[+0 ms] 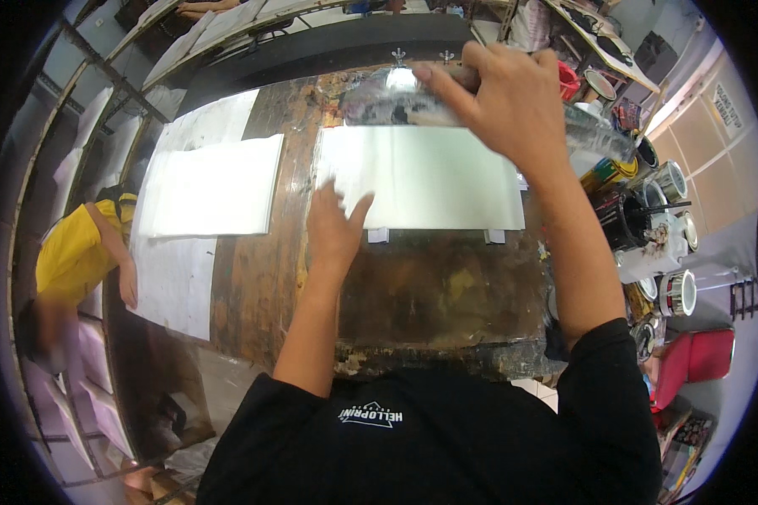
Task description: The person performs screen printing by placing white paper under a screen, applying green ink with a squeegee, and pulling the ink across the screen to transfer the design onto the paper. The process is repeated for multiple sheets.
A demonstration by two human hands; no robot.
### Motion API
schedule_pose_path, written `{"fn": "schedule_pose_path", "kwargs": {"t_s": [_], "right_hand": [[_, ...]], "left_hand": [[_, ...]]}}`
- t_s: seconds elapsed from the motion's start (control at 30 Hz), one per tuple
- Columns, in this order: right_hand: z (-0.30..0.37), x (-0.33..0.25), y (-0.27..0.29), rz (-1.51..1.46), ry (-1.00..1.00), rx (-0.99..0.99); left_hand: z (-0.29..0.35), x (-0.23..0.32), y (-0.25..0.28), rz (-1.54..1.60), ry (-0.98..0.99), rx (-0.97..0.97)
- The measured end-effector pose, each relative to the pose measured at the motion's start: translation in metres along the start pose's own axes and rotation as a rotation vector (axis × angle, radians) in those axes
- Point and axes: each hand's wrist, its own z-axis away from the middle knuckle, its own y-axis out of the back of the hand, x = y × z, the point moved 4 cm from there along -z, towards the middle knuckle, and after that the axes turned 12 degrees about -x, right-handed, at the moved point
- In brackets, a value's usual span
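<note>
My right hand (522,105) is closed around the near edge of a raised, ink-stained screen printing frame (400,109), which shows almost edge-on. Below that edge, a white sheet (438,177) lies flat on the stained wooden table (446,290). My left hand (335,225) is over the sheet's left edge with fingers apart, holding nothing; whether the fingertips touch it I cannot tell. Small white tabs (379,236) stick out along the near side of the sheet. To the left rests a stack of white sheets (210,187) on a larger pale paper (173,286).
Wing-nut clamps (398,57) stand at the table's back edge. Paint cans (672,181) and tubs crowd the right side, with a red chair (703,358) nearer. A person in a yellow shirt (76,257) is at the left, an arm by the table, beside shelving racks (84,337).
</note>
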Motion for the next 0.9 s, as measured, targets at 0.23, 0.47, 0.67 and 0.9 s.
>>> {"fn": "schedule_pose_path", "kwargs": {"t_s": [0.23,0.47,0.67,0.9], "right_hand": [[-0.04,0.007,0.018,-0.159,-0.062,-0.001],[-0.066,0.025,0.01,-0.183,-0.078,-0.12],[-0.071,0.036,0.003,-0.129,-0.068,-0.211],[-0.055,0.015,0.012,-0.162,-0.031,-0.139]], "left_hand": [[0.013,-0.026,-0.025,-0.229,0.003,-0.034],[-0.008,0.019,-0.003,0.058,-0.07,0.034],[-0.045,-0.021,0.062,0.037,0.099,0.065],[-0.037,-0.114,0.13,-0.413,0.185,0.337]]}}
